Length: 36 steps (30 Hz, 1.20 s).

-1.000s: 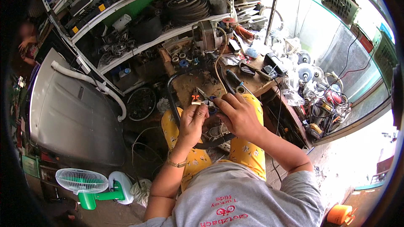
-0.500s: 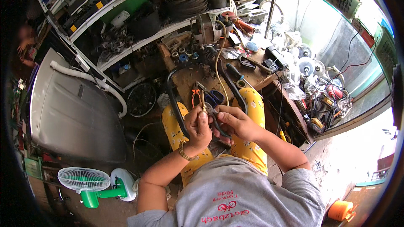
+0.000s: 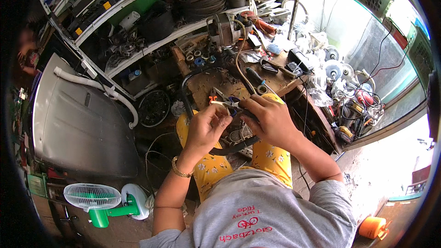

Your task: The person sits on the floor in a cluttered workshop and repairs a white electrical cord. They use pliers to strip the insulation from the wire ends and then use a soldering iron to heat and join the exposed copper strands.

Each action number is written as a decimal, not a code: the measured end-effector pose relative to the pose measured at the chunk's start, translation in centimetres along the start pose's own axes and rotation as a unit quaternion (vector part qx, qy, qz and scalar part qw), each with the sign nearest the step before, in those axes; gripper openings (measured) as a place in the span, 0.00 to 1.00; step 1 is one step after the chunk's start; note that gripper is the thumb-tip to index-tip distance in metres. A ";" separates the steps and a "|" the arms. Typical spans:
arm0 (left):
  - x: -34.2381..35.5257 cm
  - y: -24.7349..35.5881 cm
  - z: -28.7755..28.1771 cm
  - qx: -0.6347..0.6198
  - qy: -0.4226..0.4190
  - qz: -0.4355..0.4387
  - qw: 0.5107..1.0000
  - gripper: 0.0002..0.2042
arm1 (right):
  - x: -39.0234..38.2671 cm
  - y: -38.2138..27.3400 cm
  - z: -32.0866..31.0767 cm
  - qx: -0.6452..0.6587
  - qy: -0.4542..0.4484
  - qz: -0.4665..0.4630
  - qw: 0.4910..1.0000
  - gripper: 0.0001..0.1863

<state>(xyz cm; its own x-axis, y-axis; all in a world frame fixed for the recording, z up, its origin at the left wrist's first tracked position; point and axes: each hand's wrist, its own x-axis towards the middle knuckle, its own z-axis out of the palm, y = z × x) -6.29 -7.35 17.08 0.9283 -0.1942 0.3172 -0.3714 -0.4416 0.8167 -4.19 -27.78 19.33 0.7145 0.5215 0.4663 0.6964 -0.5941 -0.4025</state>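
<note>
A thin, pale, cord-like piece (image 3: 218,103) is pinched by the left hand (image 3: 205,129), beside grey-headed pliers (image 3: 232,104) gripped by the right hand (image 3: 272,121).

Red lettering (image 3: 246,235) is carried on the front of the grey shirt (image 3: 275,202); it is seen upside down, set in short lines above and below a small red bicycle emblem (image 3: 248,222). On the orange container (image 3: 371,227) at the lower right, faint marks may be printed, but they are too blurred to be read.
</note>
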 end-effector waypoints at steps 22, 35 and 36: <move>-1.3 -2.0 3.4 -0.124 0.092 -0.026 0.988 0.14 | -0.5 1.2 1.0 -0.140 -0.035 -0.098 0.985 0.13; -0.5 -4.1 6.5 -0.052 0.274 0.090 0.956 0.19 | -2.3 0.9 6.2 0.657 -0.137 0.275 0.689 0.05; -0.4 -4.1 6.3 -0.042 0.276 0.097 0.955 0.19 | -2.4 0.5 6.2 0.706 -0.143 0.295 0.628 0.05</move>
<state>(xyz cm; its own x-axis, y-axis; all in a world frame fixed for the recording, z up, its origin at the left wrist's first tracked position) -5.23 -10.94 10.54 0.7198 0.2366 0.6527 -0.5554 -0.3677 0.7458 -5.09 -25.57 13.15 0.7188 0.6736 -0.1719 -0.4737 0.2936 -0.8303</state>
